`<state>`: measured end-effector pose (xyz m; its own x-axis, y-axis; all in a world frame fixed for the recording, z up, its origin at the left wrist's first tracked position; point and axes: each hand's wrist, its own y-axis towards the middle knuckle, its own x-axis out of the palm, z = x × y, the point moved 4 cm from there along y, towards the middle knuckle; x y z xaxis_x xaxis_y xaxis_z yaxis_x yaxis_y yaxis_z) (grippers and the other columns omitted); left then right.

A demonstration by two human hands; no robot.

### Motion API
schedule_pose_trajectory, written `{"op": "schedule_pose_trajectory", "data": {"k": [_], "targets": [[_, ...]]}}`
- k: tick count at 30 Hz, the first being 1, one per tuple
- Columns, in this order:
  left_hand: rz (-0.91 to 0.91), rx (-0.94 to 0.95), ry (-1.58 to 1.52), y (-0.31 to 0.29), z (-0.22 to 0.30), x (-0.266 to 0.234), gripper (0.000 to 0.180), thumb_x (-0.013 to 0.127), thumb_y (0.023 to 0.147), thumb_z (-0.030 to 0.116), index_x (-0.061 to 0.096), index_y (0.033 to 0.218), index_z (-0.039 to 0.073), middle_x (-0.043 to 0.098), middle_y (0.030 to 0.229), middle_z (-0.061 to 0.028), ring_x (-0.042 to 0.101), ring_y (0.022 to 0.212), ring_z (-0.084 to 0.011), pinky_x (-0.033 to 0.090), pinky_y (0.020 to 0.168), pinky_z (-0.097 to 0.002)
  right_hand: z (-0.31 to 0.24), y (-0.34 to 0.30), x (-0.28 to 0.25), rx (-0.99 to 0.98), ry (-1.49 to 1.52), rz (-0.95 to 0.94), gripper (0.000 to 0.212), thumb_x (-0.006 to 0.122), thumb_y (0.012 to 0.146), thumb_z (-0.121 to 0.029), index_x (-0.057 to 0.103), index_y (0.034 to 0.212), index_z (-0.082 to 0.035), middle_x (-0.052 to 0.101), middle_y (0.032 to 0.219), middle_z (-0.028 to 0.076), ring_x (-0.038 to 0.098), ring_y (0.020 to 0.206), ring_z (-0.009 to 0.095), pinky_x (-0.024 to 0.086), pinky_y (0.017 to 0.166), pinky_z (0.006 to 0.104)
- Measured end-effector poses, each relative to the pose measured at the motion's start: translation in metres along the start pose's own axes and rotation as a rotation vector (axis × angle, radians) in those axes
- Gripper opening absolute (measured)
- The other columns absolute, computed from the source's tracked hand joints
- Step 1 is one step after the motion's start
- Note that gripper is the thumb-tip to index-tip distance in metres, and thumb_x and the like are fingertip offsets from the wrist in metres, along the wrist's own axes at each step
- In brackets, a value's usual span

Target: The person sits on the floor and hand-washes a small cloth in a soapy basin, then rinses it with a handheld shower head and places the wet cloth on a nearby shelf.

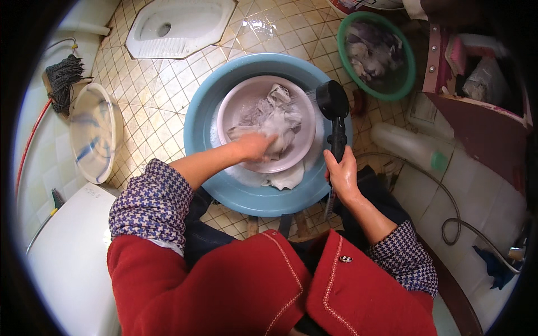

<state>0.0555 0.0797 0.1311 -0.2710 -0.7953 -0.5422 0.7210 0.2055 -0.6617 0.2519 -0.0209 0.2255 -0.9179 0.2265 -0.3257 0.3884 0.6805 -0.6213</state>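
Observation:
My right hand [343,171] is wrapped round the handle of a black shower head [333,102], held over the right side of the basins. Fine water spray comes off its left side. My left hand [256,147] is inside a pale pink basin [223,115], at the wet greyish-white cloth [276,120] in it. Its fingers are smeared by motion, so their grip does not show. The pink basin sits within a larger blue basin [196,112] holding sudsy water. Some white cloth [288,176] lies in the blue basin, just below the pink one.
A green basin [343,57] of wet laundry stands at the far right. A metal hose [448,196] curls along the right wall. On the left are a beige basin [116,134], a dark mop head [64,78] and a white appliance [67,246]. A squat toilet [196,28] is at the back.

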Motion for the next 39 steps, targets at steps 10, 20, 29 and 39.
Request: {"op": "schedule_pose_trajectory", "data": {"k": [10,20,29,39], "targets": [[0.489,-0.359,-0.21,0.075,-0.033,0.042,0.096,0.081,0.054,0.03,0.029,0.135,0.032,0.03,0.134,-0.0222,0.033,0.122,-0.0377,0.039,0.086,-0.0544,0.002,-0.003,0.011,-0.038,-0.072,0.036,0.028,0.062,0.081,-0.016,0.04,0.086,0.0,0.052,0.058,0.007,0.05,0.044,0.014,0.04,0.041,0.0289],[0.847,-0.384,-0.271,0.044,-0.042,-0.011,0.043,0.064,0.072,0.031,0.05,0.104,0.007,0.055,0.092,-0.0191,0.057,0.081,-0.0374,0.046,0.071,-0.0469,0.009,-0.008,0.027,0.208,0.33,-0.14,0.021,0.06,0.083,-0.017,0.045,0.09,-0.003,0.05,0.061,0.003,0.047,0.044,0.01,0.04,0.042,0.0244],[0.578,-0.369,-0.075,0.035,-0.023,0.022,0.042,0.065,0.073,0.035,0.059,0.103,0.006,0.056,0.098,-0.0139,0.055,0.091,-0.0282,0.047,0.074,-0.0365,0.008,-0.028,0.037,0.061,0.462,-0.158,0.028,0.056,0.087,-0.032,0.048,0.087,-0.005,0.049,0.058,0.002,0.047,0.045,0.01,0.04,0.043,0.0242],[0.577,0.367,-2.521,0.016,0.02,-0.033,0.047,0.028,0.095,0.036,0.049,0.114,-0.002,0.055,0.115,-0.0174,0.052,0.107,-0.0314,0.037,0.097,-0.0443,0.008,-0.094,0.068,-0.097,0.389,-0.196,0.023,0.059,0.086,-0.026,0.047,0.087,-0.006,0.046,0.056,0.0,0.044,0.041,0.009,0.036,0.037,0.0245]]}}
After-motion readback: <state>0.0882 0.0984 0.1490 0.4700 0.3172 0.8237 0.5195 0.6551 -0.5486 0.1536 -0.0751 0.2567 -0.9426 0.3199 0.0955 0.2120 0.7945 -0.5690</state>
